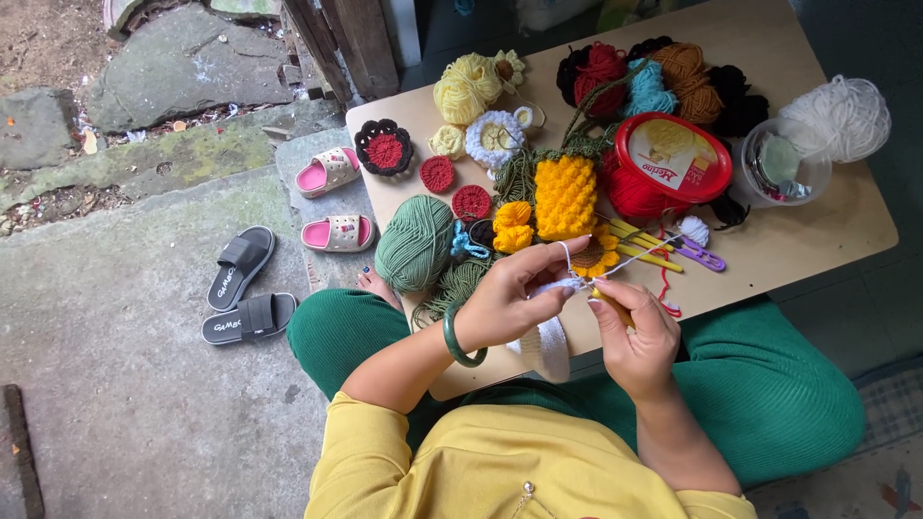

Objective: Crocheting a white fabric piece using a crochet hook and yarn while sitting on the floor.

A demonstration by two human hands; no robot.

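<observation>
Setting: low tan wooden table [817, 240] over the lap of a seated person, grey stone paving to the left.
Left hand [510, 298]: fingers pinched together on a small white crochet piece [558, 285], white yarn looped over the raised forefinger.
Right hand [639, 341]: fingers closed round a yellow-handled crochet hook [609, 304].
Hook axis: slanted, tip pointing up-left into the white piece, above the table's near edge.
Footwear count: two pink sandals [332, 202], two black slides [245, 288].
Nearby: one green yarn ball [413, 242]; one red-lidded round tub [673, 156].
</observation>
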